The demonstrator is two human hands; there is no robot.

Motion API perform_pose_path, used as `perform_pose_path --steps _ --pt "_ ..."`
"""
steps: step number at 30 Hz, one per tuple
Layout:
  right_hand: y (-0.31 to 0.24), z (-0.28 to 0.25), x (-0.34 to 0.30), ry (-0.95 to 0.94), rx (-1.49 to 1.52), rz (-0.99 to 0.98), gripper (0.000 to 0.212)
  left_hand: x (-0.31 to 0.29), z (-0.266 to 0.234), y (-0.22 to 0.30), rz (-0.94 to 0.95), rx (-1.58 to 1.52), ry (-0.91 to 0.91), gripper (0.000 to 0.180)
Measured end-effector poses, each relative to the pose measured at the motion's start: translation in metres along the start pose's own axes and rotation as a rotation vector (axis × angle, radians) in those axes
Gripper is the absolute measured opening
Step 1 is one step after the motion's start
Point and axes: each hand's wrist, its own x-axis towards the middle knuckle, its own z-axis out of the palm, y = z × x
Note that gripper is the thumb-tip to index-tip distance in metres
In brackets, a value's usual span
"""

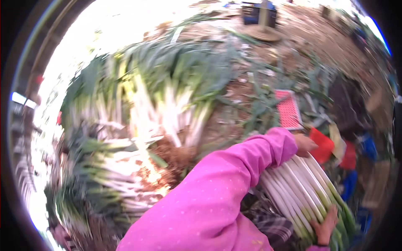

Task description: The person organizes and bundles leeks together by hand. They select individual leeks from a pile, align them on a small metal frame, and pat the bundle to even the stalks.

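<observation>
A thick bundle of trimmed leeks [289,190], white at the far end and green at the near end, lies at the lower right. My left hand [306,144], in a pink sleeve, reaches across to the white ends, close beside a red piece of material [321,145]. Blur hides how its fingers are set and whether it grips anything. On the bundle's greener part rests my right hand [326,226], thumb and fingers spread over the stalks.
Large heaps of untrimmed leeks [167,88] cover the ground at the left, more [121,180] lying nearer. Cut leaves surround a pink-red perforated crate [288,109]. Dark sacking [347,102] and blue items [348,186] are at the right. A round-based post [261,32] stands far off.
</observation>
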Motion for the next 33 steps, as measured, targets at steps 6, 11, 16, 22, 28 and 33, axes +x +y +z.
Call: perform_pose_path --steps 6,11,16,22,28,33 --pt "0.017 0.010 -0.007 0.272 -0.221 -0.295 0.066 -0.298 -0.069 -0.084 -0.422 0.175 1.023 0.036" --pt "0.011 0.009 0.021 0.154 -0.165 -0.181 0.067 -0.583 -0.016 -0.195 -1.530 0.849 1.475 0.032" --pt "0.018 0.002 0.019 0.113 -0.213 -0.077 0.067 -0.618 -0.053 -0.182 -1.789 0.177 1.104 0.039" --pt "-0.005 -0.008 0.019 0.083 -0.213 -0.044 0.072 -0.655 -0.076 -0.202 -1.599 -0.258 1.182 0.023" --pt "0.000 -0.003 0.020 0.098 -0.153 0.029 0.073 -0.623 -0.114 -0.188 -0.692 -1.190 1.575 0.028" --pt "-0.005 0.005 0.028 0.147 -0.192 -0.053 0.071 -0.548 -0.171 -0.160 -0.319 -1.235 1.593 0.026"
